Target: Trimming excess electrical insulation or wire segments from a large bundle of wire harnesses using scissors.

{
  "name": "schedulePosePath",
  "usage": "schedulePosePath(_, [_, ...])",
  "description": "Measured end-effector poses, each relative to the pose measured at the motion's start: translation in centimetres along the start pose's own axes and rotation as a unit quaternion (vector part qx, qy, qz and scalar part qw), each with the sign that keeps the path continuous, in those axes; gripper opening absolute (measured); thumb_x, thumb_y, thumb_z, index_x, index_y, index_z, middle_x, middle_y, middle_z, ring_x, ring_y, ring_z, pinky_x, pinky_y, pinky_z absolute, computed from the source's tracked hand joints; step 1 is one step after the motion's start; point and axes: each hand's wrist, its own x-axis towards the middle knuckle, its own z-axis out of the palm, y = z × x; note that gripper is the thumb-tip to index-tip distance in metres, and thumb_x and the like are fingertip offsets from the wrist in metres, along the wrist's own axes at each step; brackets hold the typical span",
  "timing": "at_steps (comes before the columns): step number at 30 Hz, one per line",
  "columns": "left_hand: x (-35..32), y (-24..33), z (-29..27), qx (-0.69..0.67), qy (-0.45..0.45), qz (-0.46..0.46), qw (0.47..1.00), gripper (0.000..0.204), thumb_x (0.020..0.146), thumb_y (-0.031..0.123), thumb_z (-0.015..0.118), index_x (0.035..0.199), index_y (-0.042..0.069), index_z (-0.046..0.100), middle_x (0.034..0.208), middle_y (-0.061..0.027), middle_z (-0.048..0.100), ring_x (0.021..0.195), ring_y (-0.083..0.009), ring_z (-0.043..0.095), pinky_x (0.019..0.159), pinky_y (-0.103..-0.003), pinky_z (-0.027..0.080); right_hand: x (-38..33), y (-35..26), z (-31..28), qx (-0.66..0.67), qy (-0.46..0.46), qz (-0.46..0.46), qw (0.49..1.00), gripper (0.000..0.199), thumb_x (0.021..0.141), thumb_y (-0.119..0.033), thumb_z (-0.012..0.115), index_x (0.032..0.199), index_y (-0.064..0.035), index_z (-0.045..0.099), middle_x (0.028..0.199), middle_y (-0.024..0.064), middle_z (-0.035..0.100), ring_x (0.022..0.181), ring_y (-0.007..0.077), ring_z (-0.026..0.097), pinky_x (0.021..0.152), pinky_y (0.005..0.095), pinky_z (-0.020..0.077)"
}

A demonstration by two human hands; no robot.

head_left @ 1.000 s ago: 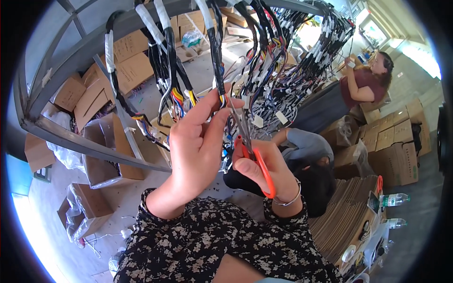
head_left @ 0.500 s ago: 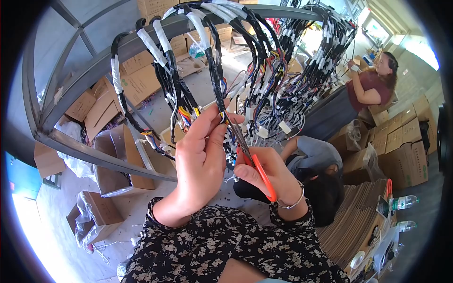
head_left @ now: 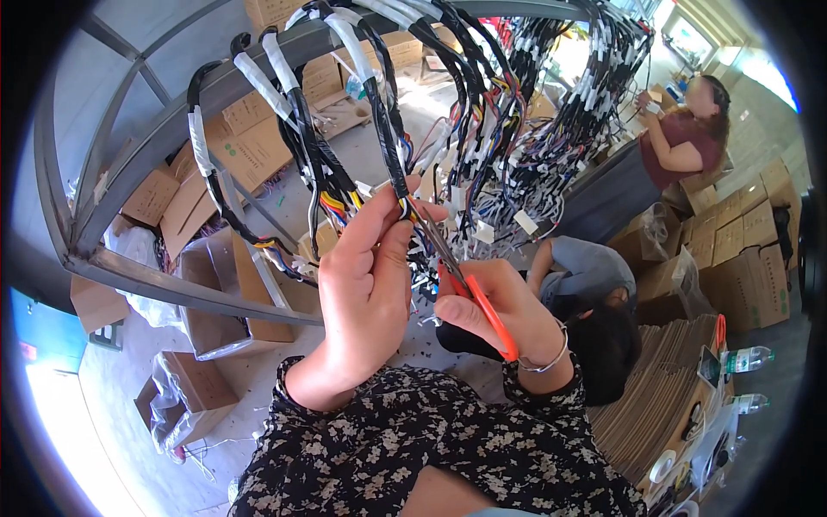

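My left hand point(head_left: 366, 271) pinches the lower end of a black-taped wire harness point(head_left: 384, 129), where yellow and other coloured wires come out of the wrapping. In my right hand point(head_left: 508, 310) is a pair of scissors point(head_left: 485, 314) with orange handles. Their metal blades point up and left, reaching the wires at my left fingertips; whether they touch them I cannot tell. The harness hangs from a grey metal rail point(head_left: 297, 41) above. Other black and white taped harnesses point(head_left: 323, 155) hang beside it.
Dense wire bundles point(head_left: 594, 95) hang at the back right. A person in a maroon top point(head_left: 680, 146) stands there, and another in grey-blue point(head_left: 590, 267) crouches nearer. Open cardboard boxes point(head_left: 237, 293) stand at left. Flattened cardboard point(head_left: 659, 388) and water bottles point(head_left: 749, 359) lie at right.
The view has shifted slightly. My right hand and the scissors sit a little farther right, while my left hand keeps its pinch on the harness.
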Motion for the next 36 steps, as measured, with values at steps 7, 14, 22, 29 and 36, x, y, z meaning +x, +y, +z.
schedulePosePath(7, [0.0, 0.1, 0.0, -0.017, -0.007, -0.008, 1.000, 0.036, 0.104, -0.003, 0.041, 0.138, -0.002, 0.052, 0.109, -0.0059, 0.072, 0.052, 0.0011, 0.040, 0.046, -0.018, 0.032, -0.2, 0.0, -0.6, -0.028, -0.008, 0.005, 1.000, 0.054, 0.090, -0.048, 0.073, 0.069, -0.0004, 0.058, 0.057, 0.0007, 0.045, 0.057, 0.0087, 0.039, 0.051, 0.0290, 0.0342])
schedulePosePath(14, [0.1, -0.2, 0.5, -0.030, 0.019, 0.001, 0.999, 0.033, 0.103, -0.001, 0.041, 0.134, -0.008, 0.052, 0.109, -0.0183, 0.071, 0.043, 0.0015, 0.034, 0.038, -0.017, 0.024, 0.1, -0.3, -0.7, -0.016, -0.011, 0.004, 1.000, 0.052, 0.089, -0.047, 0.075, 0.072, 0.0007, 0.061, 0.057, 0.0003, 0.046, 0.057, 0.0082, 0.040, 0.051, 0.0294, 0.0339])
schedulePosePath(22, [0.1, 0.2, 0.1, -0.023, -0.012, -0.018, 1.000, 0.034, 0.105, -0.001, 0.043, 0.137, -0.003, 0.053, 0.108, -0.0054, 0.072, 0.052, 0.0013, 0.038, 0.047, -0.018, 0.030, 0.6, 0.4, -0.5, 0.002, -0.004, -0.013, 1.000, 0.053, 0.091, -0.047, 0.074, 0.069, -0.0011, 0.059, 0.058, -0.0014, 0.045, 0.057, 0.0071, 0.038, 0.050, 0.0278, 0.0309])
schedulePosePath(29, [0.1, -1.2, 0.4, 0.034, 0.007, 0.042, 0.998, 0.033, 0.104, -0.002, 0.044, 0.135, -0.006, 0.055, 0.108, -0.0115, 0.073, 0.084, -0.0099, 0.066, 0.074, -0.024, 0.053, 1.0, 0.9, 0.4, 0.058, -0.006, -0.009, 0.998, 0.053, 0.092, -0.048, 0.072, 0.068, -0.0022, 0.058, 0.059, -0.0035, 0.048, 0.058, 0.0062, 0.039, 0.050, 0.0267, 0.0309])
schedulePosePath(36, [-0.1, -1.9, 0.4, 0.061, 0.015, 0.092, 0.994, 0.032, 0.105, 0.001, 0.045, 0.136, -0.006, 0.053, 0.109, -0.0117, 0.071, 0.072, -0.0038, 0.054, 0.062, -0.019, 0.041, 1.6, 1.2, 1.3, 0.087, 0.004, -0.045, 0.995, 0.050, 0.095, -0.043, 0.069, 0.075, 0.0013, 0.064, 0.061, -0.0013, 0.054, 0.060, 0.0060, 0.043, 0.052, 0.0271, 0.0351])
